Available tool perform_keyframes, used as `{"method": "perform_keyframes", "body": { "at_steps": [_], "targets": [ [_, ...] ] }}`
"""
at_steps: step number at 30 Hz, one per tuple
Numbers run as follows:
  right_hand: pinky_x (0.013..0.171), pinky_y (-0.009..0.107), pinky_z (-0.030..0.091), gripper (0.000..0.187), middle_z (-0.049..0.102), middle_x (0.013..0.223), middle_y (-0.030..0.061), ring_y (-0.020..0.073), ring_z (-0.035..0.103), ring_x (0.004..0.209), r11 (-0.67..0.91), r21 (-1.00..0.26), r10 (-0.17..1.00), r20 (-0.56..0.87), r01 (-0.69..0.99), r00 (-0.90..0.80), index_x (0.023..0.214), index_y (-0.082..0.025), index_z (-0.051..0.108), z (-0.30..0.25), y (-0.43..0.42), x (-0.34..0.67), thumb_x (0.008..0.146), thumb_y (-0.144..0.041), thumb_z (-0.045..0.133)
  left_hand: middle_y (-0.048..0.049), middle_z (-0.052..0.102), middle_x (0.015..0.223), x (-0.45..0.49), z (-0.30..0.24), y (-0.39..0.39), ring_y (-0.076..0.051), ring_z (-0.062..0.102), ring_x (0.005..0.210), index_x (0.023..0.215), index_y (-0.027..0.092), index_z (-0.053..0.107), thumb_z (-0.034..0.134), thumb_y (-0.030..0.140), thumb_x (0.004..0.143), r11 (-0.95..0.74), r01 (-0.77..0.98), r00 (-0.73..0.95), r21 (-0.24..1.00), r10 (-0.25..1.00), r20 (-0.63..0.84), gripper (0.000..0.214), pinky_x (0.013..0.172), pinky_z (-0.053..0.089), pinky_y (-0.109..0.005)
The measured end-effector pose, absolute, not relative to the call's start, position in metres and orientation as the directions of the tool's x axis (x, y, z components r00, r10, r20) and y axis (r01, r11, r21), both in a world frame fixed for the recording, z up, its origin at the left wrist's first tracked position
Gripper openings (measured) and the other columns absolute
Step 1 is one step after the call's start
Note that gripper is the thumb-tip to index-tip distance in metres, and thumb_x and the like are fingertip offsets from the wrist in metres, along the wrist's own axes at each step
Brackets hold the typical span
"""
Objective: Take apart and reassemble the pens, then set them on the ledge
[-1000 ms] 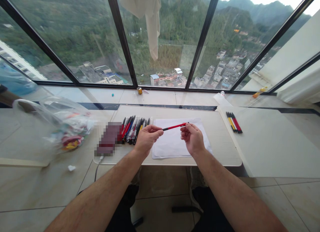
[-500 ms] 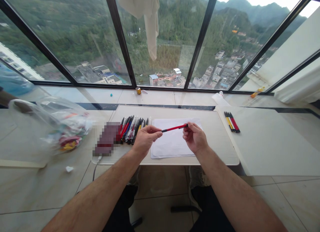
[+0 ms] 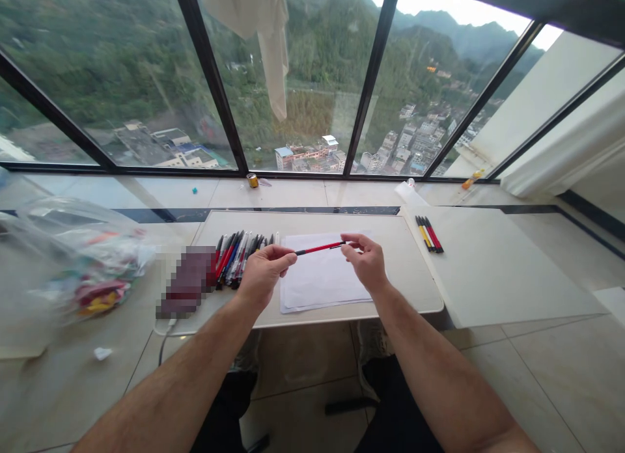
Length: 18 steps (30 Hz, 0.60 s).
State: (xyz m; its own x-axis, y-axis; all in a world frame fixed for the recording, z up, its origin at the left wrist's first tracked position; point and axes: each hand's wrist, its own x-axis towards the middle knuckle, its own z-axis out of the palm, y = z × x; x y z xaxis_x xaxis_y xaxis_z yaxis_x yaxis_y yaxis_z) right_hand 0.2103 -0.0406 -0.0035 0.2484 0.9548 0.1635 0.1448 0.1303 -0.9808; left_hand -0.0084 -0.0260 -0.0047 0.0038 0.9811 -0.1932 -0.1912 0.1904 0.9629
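A red pen (image 3: 318, 248) is held level above white sheets of paper (image 3: 319, 285) on a low beige table (image 3: 405, 271). My left hand (image 3: 262, 274) pinches the pen's left end between thumb and fingers. My right hand (image 3: 364, 261) is closed on its dark right end. A row of several pens (image 3: 239, 251) lies on the table just left of my left hand. Three more pens (image 3: 428, 233), yellow, black and red, lie on a white board (image 3: 493, 264) to the right.
A blurred dark red object (image 3: 188, 280) lies left of the pen row. A clear plastic bag (image 3: 73, 258) with colourful contents sits on the floor at left. A small yellow roll (image 3: 252, 179) stands on the window sill. White cloth (image 3: 266, 30) hangs at the window.
The view has swung to the right, so everything sits further left in frame. Both hands still hold the red pen in the same way above the paper.
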Motion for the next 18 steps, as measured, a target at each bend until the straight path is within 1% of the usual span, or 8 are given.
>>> {"method": "perform_keyframes", "body": {
  "at_steps": [2,4,5,7,11,13,15,18],
  "targets": [
    [0.071,0.034,0.053,0.019,0.071,0.099,0.0057,0.022,0.061,0.092,0.317,-0.83,0.912,0.399,0.46,0.092,0.093,-0.024,0.075,-0.002,-0.044,0.212,0.075,-0.024,0.07,-0.0004,0.061,0.059,-0.007,-0.005,-0.026,-0.007,0.046,0.052,0.071,0.013,0.068,0.083,0.025,0.058,0.208,-0.2,0.012,0.958,0.978,-0.209,0.023,0.052,0.033,-0.022],
    [0.082,0.037,0.052,0.013,0.072,0.095,0.0051,0.0224,0.059,0.095,0.429,-0.67,0.861,0.505,0.606,-0.05,0.09,-0.025,0.075,-0.002,-0.047,0.213,0.079,-0.022,0.069,-0.0017,0.063,0.061,-0.005,-0.004,-0.026,-0.007,0.047,0.051,0.071,0.013,0.067,0.083,0.028,0.059,0.233,-0.227,0.029,0.945,0.972,-0.233,0.025,0.051,0.033,-0.022],
    [0.084,0.037,0.051,0.011,0.072,0.092,0.0049,0.0219,0.059,0.093,0.455,-0.621,0.845,0.527,0.639,-0.091,0.088,-0.025,0.074,-0.003,-0.049,0.213,0.081,-0.022,0.067,-0.0021,0.063,0.061,-0.004,-0.002,-0.026,-0.007,0.047,0.051,0.07,0.013,0.067,0.084,0.029,0.059,0.25,-0.247,0.036,0.936,0.968,-0.249,0.026,0.051,0.033,-0.022],
    [0.085,0.036,0.05,0.01,0.072,0.088,0.0049,0.0212,0.058,0.09,0.476,-0.57,0.833,0.537,0.67,-0.135,0.087,-0.024,0.074,-0.005,-0.052,0.214,0.084,-0.022,0.064,-0.0028,0.064,0.062,-0.002,0.0,-0.027,-0.007,0.047,0.051,0.069,0.013,0.065,0.085,0.031,0.057,0.29,-0.288,0.047,0.913,0.956,-0.289,0.03,0.051,0.033,-0.021],
    [0.084,0.036,0.047,0.013,0.07,0.086,0.0054,0.0222,0.057,0.089,0.445,-0.575,0.862,0.483,0.686,-0.154,0.087,-0.026,0.073,-0.01,-0.055,0.215,0.087,-0.024,0.06,-0.006,0.067,0.068,0.001,0.003,-0.027,-0.008,0.049,0.053,0.075,0.011,0.066,0.086,0.037,0.056,0.337,-0.282,0.1,0.898,0.941,-0.322,0.038,0.052,0.036,-0.022],
    [0.084,0.037,0.046,0.014,0.07,0.085,0.0051,0.0222,0.057,0.088,0.389,-0.602,0.882,0.462,0.697,-0.094,0.086,-0.027,0.073,-0.011,-0.053,0.22,0.087,-0.026,0.059,-0.0079,0.069,0.074,0.001,0.002,-0.028,-0.009,0.05,0.055,0.086,0.011,0.069,0.084,0.042,0.058,0.327,-0.185,0.129,0.927,0.943,-0.307,0.044,0.053,0.037,-0.023],
    [0.083,0.036,0.047,0.014,0.07,0.083,0.0043,0.0212,0.058,0.082,0.28,-0.644,0.892,0.448,0.712,0.055,0.084,-0.027,0.073,-0.012,-0.047,0.233,0.085,-0.029,0.059,-0.0073,0.07,0.074,0.001,0.0,-0.029,-0.012,0.052,0.057,0.093,0.013,0.071,0.082,0.045,0.059,0.269,0.003,0.138,0.963,0.954,-0.266,0.048,0.052,0.037,-0.025],
    [0.077,0.034,0.048,0.016,0.07,0.077,0.0023,0.0192,0.06,0.072,0.03,-0.737,0.852,0.373,0.675,0.369,0.081,-0.025,0.073,-0.01,-0.031,0.274,0.08,-0.036,0.062,-0.0057,0.071,0.074,0.002,0.002,-0.033,-0.017,0.06,0.065,0.085,0.017,0.074,0.078,0.045,0.062,0.089,0.323,0.168,0.942,0.974,-0.15,0.036,0.058,0.042,-0.028]
  ]
}}
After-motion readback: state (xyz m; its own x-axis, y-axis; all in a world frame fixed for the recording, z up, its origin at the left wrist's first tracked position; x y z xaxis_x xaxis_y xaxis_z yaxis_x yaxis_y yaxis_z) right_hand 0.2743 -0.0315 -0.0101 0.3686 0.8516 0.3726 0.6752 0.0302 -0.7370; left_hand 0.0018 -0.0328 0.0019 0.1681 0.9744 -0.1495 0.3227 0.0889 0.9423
